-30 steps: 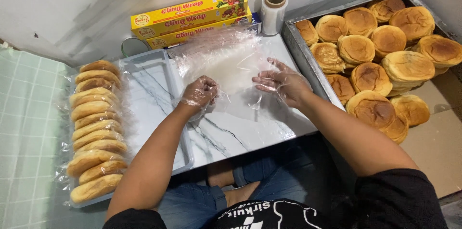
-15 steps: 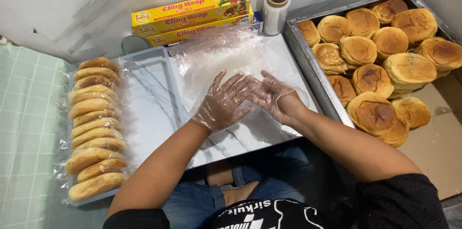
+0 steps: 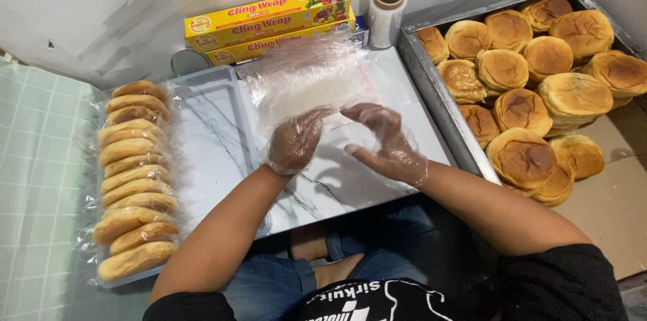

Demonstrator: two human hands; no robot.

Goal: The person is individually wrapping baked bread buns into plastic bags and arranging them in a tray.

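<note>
My left hand [image 3: 294, 142] and my right hand [image 3: 385, 140] are both in thin clear plastic gloves, above the middle of the marble-pattern table [image 3: 202, 139]. The left hand is loosely curled and seems to pinch the near edge of the sheet of cling film [image 3: 306, 81]; I cannot tell for sure if it really grips it, because film and glove are both transparent. The right hand has its fingers spread and apart, just above the film's near edge, and it holds nothing that I can see.

The film lies flat on the table in front of my hands, and its far side reaches the two yellow cling film boxes [image 3: 269, 24]. I judge it very light, soft and sticky to itself; it can wrinkle or fold easily, so the corners and the free near edge are the best places to take it, with both hands well apart.

On the left stands a row of wrapped buns [image 3: 131, 179], close to the table edge. On the right is a metal tray [image 3: 438, 95] full of bare round buns [image 3: 526, 112], with its wall just beside the film. A film roll [image 3: 387, 14] stands behind. The open room is mostly between the film and the wrapped row.
</note>
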